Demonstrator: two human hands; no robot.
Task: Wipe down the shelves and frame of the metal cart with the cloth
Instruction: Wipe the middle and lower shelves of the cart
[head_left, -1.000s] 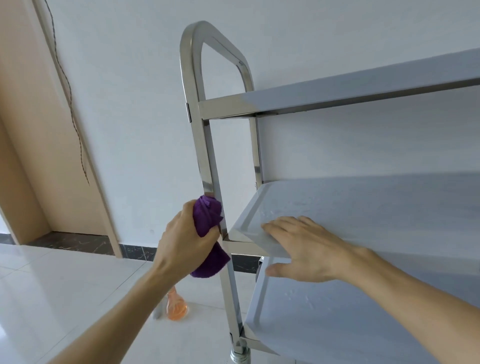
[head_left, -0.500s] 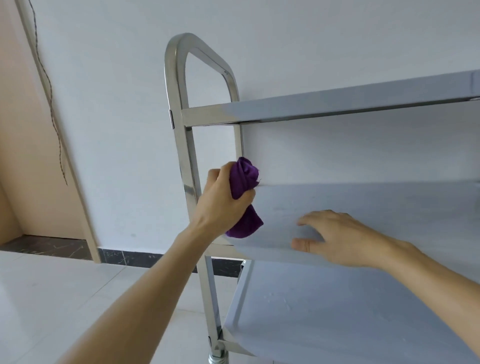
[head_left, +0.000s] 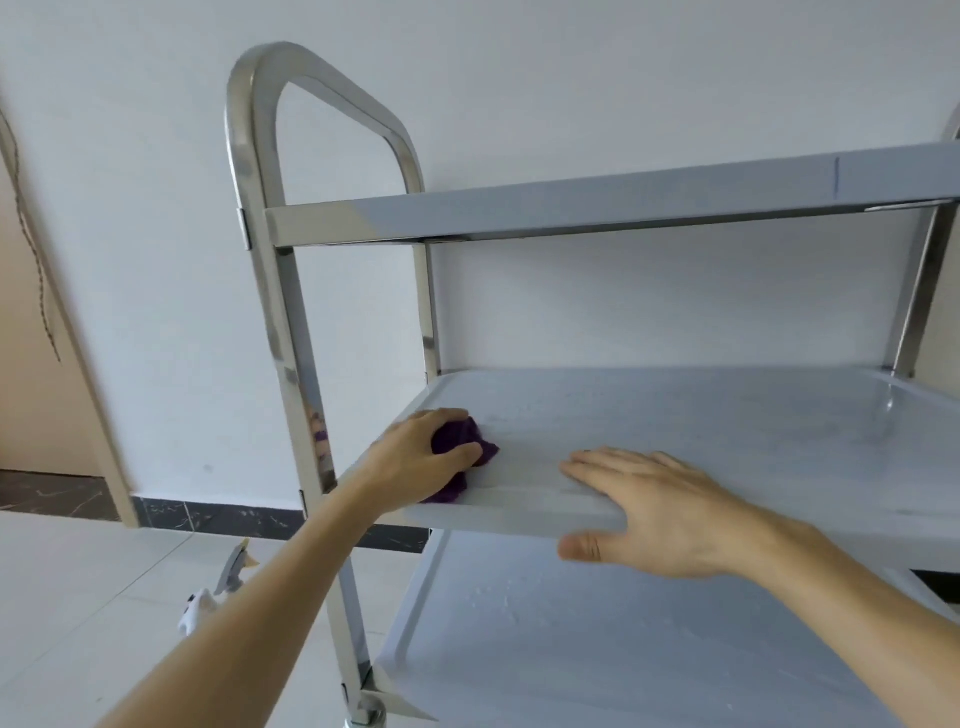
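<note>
You are getting bright, even daylight, glare streaking the cart post (head_left: 291, 332), edges bowing, slight motion blur.

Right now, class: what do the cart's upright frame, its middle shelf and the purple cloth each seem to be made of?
Upright frame: probably polished stainless steel; it mirrors the room and the cloth.
Middle shelf: likely sheet metal with a duller, matte grey finish; only soft glare, and a raised rim.
Purple cloth: soft fabric, perhaps microfibre; it bunches under the left hand.

Single head-worn view, close, facing forward and down at cart (head_left: 291, 332) shelves
</note>
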